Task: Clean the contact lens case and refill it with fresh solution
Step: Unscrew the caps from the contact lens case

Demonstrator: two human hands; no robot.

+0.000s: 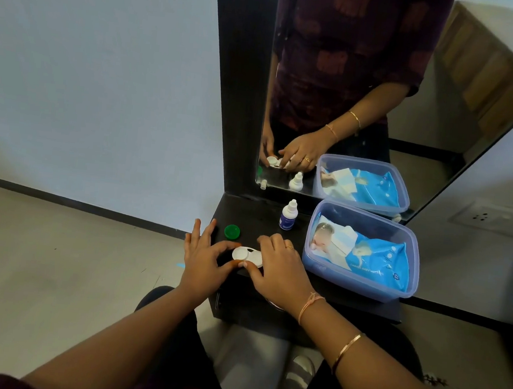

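Head view: white lens case (248, 256) sits near front edge of dark shelf (363, 303), btwn both hands. Left hand (204, 261) pinches the white cap (240, 252) on case's left well w/ thumb & index; other fingers spread. Right hand (277, 266) clamps case's right end. Green cap (232, 232) lies just behind, apart. Solution bottle (288, 214) stands upright further back, beside clear tub (359, 250) w/ wipes pack (376, 260).

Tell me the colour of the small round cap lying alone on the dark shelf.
The small round plastic cap is green, shown in the head view.
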